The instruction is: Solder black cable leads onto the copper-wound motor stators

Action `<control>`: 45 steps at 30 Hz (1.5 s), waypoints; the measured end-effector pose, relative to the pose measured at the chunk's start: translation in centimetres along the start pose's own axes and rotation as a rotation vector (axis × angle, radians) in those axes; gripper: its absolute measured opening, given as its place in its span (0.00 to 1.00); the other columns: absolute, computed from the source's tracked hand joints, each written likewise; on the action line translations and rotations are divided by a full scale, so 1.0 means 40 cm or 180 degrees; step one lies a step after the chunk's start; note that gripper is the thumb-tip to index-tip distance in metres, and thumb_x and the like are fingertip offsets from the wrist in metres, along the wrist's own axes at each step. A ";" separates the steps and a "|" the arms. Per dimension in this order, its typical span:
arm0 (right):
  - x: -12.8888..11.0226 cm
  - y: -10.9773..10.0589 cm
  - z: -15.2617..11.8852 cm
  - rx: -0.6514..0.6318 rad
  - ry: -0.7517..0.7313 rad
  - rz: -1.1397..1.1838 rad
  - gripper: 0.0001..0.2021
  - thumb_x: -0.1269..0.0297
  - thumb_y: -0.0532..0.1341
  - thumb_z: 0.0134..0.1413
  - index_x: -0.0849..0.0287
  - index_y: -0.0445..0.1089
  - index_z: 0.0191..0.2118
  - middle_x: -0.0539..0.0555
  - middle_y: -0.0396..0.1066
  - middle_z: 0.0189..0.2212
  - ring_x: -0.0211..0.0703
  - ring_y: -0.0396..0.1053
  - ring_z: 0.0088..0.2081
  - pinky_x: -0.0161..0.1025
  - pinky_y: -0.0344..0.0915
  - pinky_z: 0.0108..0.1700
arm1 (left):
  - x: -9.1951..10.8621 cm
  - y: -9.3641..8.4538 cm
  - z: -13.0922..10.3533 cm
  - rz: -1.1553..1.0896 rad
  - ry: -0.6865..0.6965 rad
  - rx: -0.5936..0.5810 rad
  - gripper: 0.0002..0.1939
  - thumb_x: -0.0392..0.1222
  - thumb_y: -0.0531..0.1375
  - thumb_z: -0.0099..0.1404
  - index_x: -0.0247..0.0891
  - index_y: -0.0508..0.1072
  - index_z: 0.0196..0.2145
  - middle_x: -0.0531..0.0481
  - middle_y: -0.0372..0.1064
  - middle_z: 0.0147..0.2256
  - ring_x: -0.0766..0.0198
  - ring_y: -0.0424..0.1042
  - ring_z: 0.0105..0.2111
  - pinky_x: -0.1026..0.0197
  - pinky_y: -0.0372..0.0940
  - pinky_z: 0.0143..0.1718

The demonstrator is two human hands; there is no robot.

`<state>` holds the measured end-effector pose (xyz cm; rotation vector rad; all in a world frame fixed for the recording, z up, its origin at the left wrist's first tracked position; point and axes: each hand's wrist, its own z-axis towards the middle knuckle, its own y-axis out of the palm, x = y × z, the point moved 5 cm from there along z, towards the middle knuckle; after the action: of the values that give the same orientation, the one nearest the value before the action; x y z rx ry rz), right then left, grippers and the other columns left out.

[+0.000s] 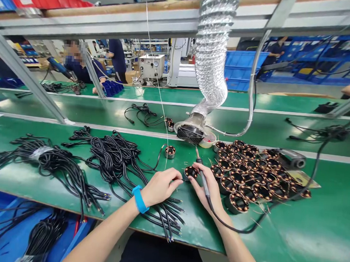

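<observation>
A soldering iron (pixel 203 177) lies in my right hand (pixel 208 187), its tip pointing away from me and up. The fingertips of the same hand touch a copper-wound motor stator (pixel 191 172) on the green bench. My left hand (pixel 162 186), with a blue band (pixel 140 199) at the wrist, is pinched closed at the left side of this stator. Something thin and dark shows at its fingertips, too small to name. Another stator (pixel 170 152) stands just beyond, with a black lead beside it. Many similar stators (pixel 255 178) are grouped to the right of my right hand.
Bundled black cables (pixel 110 154) spread across the left, their stripped ends near the bench edge. A fume extraction hose (pixel 212 49) hangs above, its hood (pixel 189 133) low beyond my hands. The iron's cord (pixel 246 231) loops right. A blue bin (pixel 74 239) stands lower left.
</observation>
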<state>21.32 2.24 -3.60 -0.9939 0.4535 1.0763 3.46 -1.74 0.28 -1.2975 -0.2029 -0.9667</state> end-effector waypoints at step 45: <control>-0.132 0.077 0.029 0.0370 0.0215 0.1650 0.17 0.70 0.63 0.53 0.51 0.67 0.49 0.52 0.65 0.42 0.38 0.73 0.36 0.39 0.73 0.42 | -0.105 -0.001 0.024 -0.2457 -0.1359 0.0312 0.16 0.51 0.67 0.58 0.35 0.73 0.26 0.53 0.66 0.24 0.70 0.57 0.22 0.67 0.51 0.23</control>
<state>16.11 0.87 -0.52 -0.8291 0.8503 1.4608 1.21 1.15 -2.02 -1.3398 -1.1292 -1.2806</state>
